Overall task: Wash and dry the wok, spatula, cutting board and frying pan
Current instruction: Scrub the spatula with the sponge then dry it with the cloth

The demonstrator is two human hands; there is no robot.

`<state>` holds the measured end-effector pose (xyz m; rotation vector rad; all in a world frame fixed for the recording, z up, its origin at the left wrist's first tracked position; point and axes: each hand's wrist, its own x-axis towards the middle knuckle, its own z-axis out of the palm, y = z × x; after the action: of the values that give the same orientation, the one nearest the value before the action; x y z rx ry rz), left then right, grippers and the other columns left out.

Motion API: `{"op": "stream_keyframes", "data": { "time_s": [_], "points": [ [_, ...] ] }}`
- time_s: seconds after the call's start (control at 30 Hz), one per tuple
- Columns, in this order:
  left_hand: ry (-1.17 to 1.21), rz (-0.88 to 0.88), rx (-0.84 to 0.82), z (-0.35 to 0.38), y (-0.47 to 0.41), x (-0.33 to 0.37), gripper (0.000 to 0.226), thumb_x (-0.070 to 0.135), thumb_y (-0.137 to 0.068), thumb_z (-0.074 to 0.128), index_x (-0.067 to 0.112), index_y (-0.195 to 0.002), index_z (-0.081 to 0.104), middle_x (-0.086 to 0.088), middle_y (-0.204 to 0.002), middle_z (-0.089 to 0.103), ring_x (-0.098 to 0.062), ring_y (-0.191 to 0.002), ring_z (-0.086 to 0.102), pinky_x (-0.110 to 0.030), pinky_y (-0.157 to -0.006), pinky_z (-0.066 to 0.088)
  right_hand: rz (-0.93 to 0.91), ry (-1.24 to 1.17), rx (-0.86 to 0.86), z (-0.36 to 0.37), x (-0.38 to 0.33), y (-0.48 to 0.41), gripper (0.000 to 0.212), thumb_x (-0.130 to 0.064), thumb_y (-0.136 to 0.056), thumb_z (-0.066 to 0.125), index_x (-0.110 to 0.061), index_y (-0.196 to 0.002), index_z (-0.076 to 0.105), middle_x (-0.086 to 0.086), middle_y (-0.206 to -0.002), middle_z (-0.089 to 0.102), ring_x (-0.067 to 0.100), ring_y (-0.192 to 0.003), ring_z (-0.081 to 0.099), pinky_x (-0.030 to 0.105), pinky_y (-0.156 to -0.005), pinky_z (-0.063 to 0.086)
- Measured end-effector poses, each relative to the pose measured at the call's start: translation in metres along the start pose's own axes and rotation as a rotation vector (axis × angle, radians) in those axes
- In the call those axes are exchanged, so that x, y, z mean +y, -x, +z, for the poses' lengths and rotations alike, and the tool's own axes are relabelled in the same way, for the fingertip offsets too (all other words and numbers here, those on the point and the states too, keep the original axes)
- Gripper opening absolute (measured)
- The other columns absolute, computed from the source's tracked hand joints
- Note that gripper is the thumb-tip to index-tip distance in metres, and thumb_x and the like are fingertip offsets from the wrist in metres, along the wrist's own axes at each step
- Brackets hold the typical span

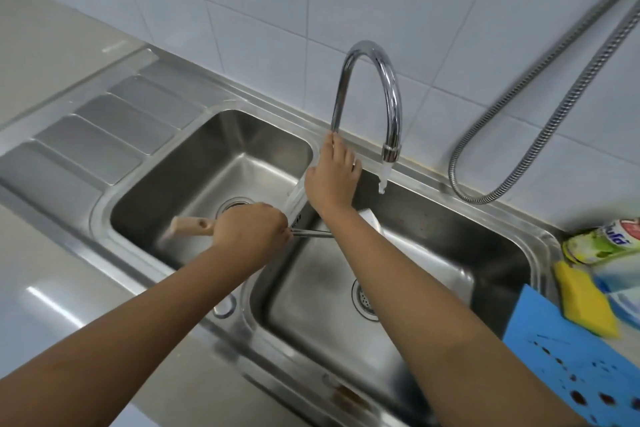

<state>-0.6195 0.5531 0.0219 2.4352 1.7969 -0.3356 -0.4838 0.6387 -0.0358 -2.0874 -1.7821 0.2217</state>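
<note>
While my left hand [251, 229] clamps the spatula [192, 226] by its wooden handle over the sink [270, 104] at frame centre, shank toward the spout, my right hand [332, 177] rests extended fingers against the faucet [374, 80] stem, presumably regulating flow.

Drainboard [104, 135] left of the left basin [214, 149], right basin [450, 243] just beside. Faucet [372, 80] behind, between the two; hose [540, 107] to its right against the wall. Spatula [192, 226] in the left hand [251, 229], handle over the left basin. Right hand [332, 177] at the faucet's foot. Cutting board [426, 263] in the right basin. Bottle [602, 243], sponge [585, 298] and cloth [568, 367] on the counter right of that.
</note>
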Motion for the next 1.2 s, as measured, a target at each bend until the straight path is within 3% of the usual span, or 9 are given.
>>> {"op": "stream_keyframes", "data": {
  "time_s": [0.13,0.27,0.37,0.53,0.67,0.9,1.0,1.1,1.2],
  "points": [
    [-0.019,0.007,0.015,0.000,-0.005,-0.001,0.034,0.041,-0.097,0.041,0.028,-0.097,0.072,0.006,-0.090,0.064,-0.016,-0.082,0.063,-0.026,-0.053,0.037,-0.021,0.053,-0.049,0.005,0.004,0.003,0.078,-0.019,-0.094,0.049,-0.015,-0.157,0.004,0.002,-0.165,0.004,0.032,-0.149,0.011,0.055,-0.119,0.012],
    [-0.002,0.015,-0.004,0.000,-0.007,-0.003,0.035,0.045,-0.098,0.042,0.028,-0.098,0.072,0.007,-0.090,0.064,-0.016,-0.083,0.063,-0.026,-0.053,0.038,-0.059,0.130,-0.084,0.007,0.011,0.003,0.086,-0.020,-0.094,0.048,-0.016,-0.155,-0.014,0.002,-0.163,-0.020,0.034,-0.150,-0.007,0.059,-0.117,-0.003],
    [0.009,0.018,0.006,-0.002,-0.007,-0.002,0.035,0.045,-0.097,0.041,0.029,-0.101,0.072,0.006,-0.090,0.062,-0.017,-0.084,0.062,-0.026,-0.055,0.039,-0.078,0.170,-0.046,0.008,0.015,0.002,0.088,-0.016,-0.093,0.048,-0.016,-0.154,-0.016,0.001,-0.162,-0.024,0.033,-0.150,-0.011,0.054,-0.111,-0.012],
    [0.014,0.028,0.005,-0.003,-0.006,0.001,0.033,0.041,-0.097,0.042,0.027,-0.102,0.072,0.004,-0.094,0.063,-0.020,-0.089,0.063,-0.028,-0.061,0.043,0.011,0.166,-0.044,-0.014,0.022,-0.022,0.083,-0.018,-0.099,0.045,-0.016,-0.154,-0.017,0.000,-0.160,-0.027,0.029,-0.150,-0.009,0.047,-0.117,0.017],
    [0.004,0.033,-0.021,0.000,-0.006,0.000,0.032,0.042,-0.097,0.043,0.027,-0.102,0.071,0.004,-0.095,0.065,-0.022,-0.090,0.064,-0.028,-0.062,0.043,0.040,0.152,-0.065,-0.019,0.023,-0.025,0.090,-0.018,-0.097,0.051,-0.017,-0.154,-0.018,-0.002,-0.159,-0.029,0.026,-0.151,-0.006,0.053,-0.119,0.002],
    [-0.002,0.049,-0.013,0.000,-0.002,0.006,0.033,0.042,-0.098,0.043,0.028,-0.106,0.071,0.004,-0.097,0.065,-0.021,-0.091,0.064,-0.029,-0.064,0.045,0.016,0.146,-0.094,-0.024,0.024,-0.021,0.083,-0.027,-0.099,0.046,-0.016,-0.155,-0.015,0.000,-0.161,-0.026,0.027,-0.151,-0.008,0.056,-0.120,0.002],
    [0.005,0.076,0.004,0.000,0.002,0.010,0.033,0.044,-0.098,0.043,0.028,-0.105,0.071,0.005,-0.095,0.065,-0.020,-0.090,0.063,-0.030,-0.062,0.044,-0.008,0.089,-0.114,-0.030,0.034,-0.004,0.074,-0.030,-0.101,0.041,-0.015,-0.157,-0.005,0.001,-0.164,-0.013,0.028,-0.150,0.005,0.053,-0.121,0.006],
    [0.002,0.115,0.033,0.001,0.005,0.019,0.034,0.048,-0.098,0.043,0.028,-0.105,0.070,0.005,-0.095,0.065,-0.019,-0.087,0.062,-0.029,-0.060,0.042,0.077,0.015,-0.063,-0.040,0.063,0.025,0.064,-0.032,-0.101,0.040,-0.013,-0.156,0.014,0.005,-0.164,0.010,0.032,-0.149,0.010,0.050,-0.122,0.005],
    [0.000,0.144,0.034,0.000,0.006,0.033,0.034,0.049,-0.098,0.042,0.029,-0.105,0.070,0.006,-0.097,0.065,-0.018,-0.085,0.063,-0.027,-0.049,0.031,0.240,-0.025,0.015,-0.054,0.109,0.063,0.059,-0.031,-0.102,0.039,-0.014,-0.155,0.020,0.002,-0.164,0.011,0.030,-0.149,0.009,0.047,-0.122,0.010]
  ]
}}
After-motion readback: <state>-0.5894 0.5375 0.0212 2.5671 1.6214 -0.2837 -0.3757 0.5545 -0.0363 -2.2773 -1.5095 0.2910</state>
